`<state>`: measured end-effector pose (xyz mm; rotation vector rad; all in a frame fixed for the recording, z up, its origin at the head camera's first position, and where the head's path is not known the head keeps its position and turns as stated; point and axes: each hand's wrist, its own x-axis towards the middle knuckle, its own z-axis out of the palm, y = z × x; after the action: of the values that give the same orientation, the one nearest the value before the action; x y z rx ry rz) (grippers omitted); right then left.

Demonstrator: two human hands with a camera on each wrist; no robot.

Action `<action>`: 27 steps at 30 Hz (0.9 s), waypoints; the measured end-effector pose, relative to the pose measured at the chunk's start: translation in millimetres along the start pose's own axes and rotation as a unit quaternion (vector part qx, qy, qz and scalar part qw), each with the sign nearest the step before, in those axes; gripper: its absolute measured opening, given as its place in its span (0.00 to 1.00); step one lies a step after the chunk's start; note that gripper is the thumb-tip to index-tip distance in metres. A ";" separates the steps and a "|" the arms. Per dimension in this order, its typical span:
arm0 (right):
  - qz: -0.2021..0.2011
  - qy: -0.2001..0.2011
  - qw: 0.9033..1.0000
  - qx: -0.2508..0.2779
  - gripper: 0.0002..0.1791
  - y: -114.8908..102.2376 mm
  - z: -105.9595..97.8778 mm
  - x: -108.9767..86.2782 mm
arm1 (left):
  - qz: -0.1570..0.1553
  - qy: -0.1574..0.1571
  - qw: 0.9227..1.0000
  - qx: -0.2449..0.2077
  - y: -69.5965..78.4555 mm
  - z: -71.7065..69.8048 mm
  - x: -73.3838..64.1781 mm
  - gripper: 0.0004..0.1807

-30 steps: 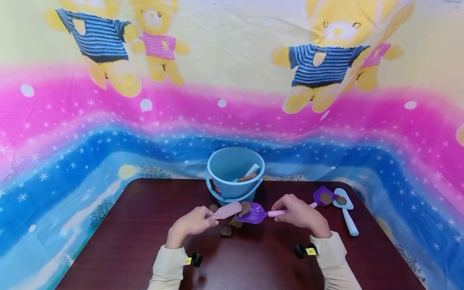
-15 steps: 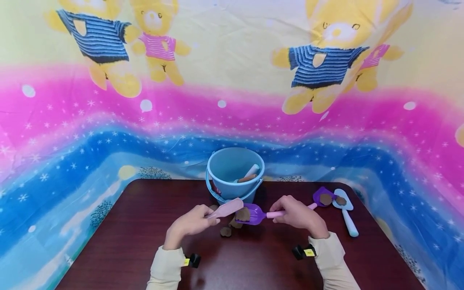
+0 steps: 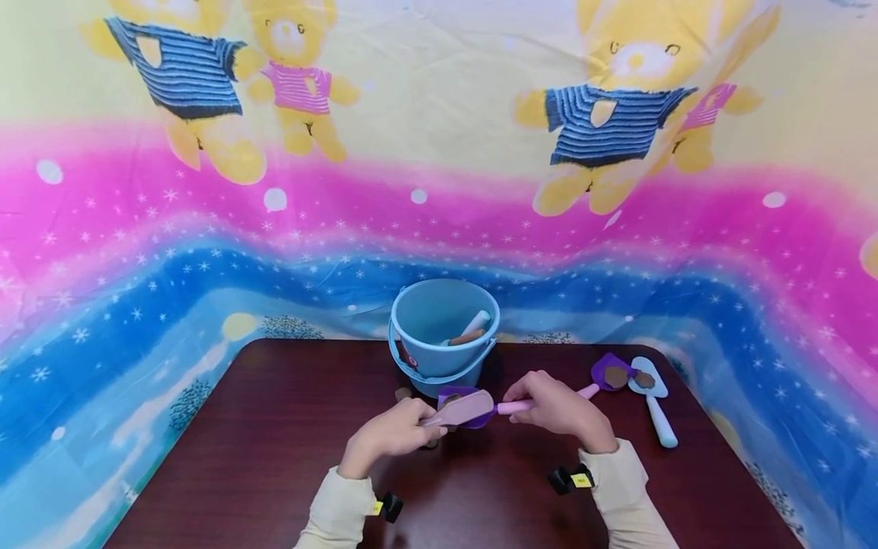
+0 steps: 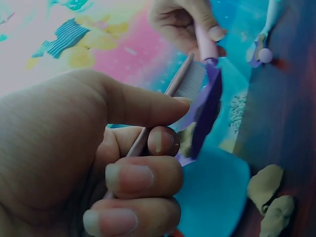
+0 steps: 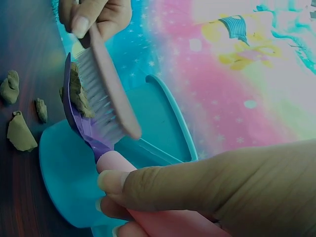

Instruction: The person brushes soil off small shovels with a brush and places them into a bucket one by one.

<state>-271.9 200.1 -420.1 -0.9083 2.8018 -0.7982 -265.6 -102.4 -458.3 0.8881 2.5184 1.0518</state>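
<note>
Your left hand (image 3: 396,428) grips pink brush (image 3: 466,408), right hand (image 3: 554,408) purple scoop (image 5: 86,131); around: bucket (image 3: 439,360) just behind, brown lumps (image 5: 20,132), blue trowel (image 3: 659,417).

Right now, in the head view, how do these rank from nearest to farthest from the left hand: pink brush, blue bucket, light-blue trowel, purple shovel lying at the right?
From the left hand:
1. Pink brush, gripped in it.
2. Blue bucket, just beyond.
3. Purple shovel, far right.
4. Light-blue trowel, right of that shovel.
</note>
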 end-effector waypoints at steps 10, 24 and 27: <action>0.007 0.008 1.000 -0.007 0.06 1.2 -3.4 -1.7 | -0.034 0.003 0.999 0.003 2.1 2.1 0.2 0.15; 0.017 0.007 1.000 -0.005 0.07 3.0 -2.6 -2.5 | -0.044 0.002 0.999 -0.014 -1.5 -3.7 -4.0 0.11; 0.014 0.006 1.000 -0.002 0.07 2.5 -2.8 -2.6 | -0.042 0.003 0.999 -0.013 -3.0 -5.6 -5.0 0.12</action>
<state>-271.7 204.6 -419.2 -0.8647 2.8212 -0.7956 -265.5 -110.3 -456.5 0.7670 2.5171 1.0613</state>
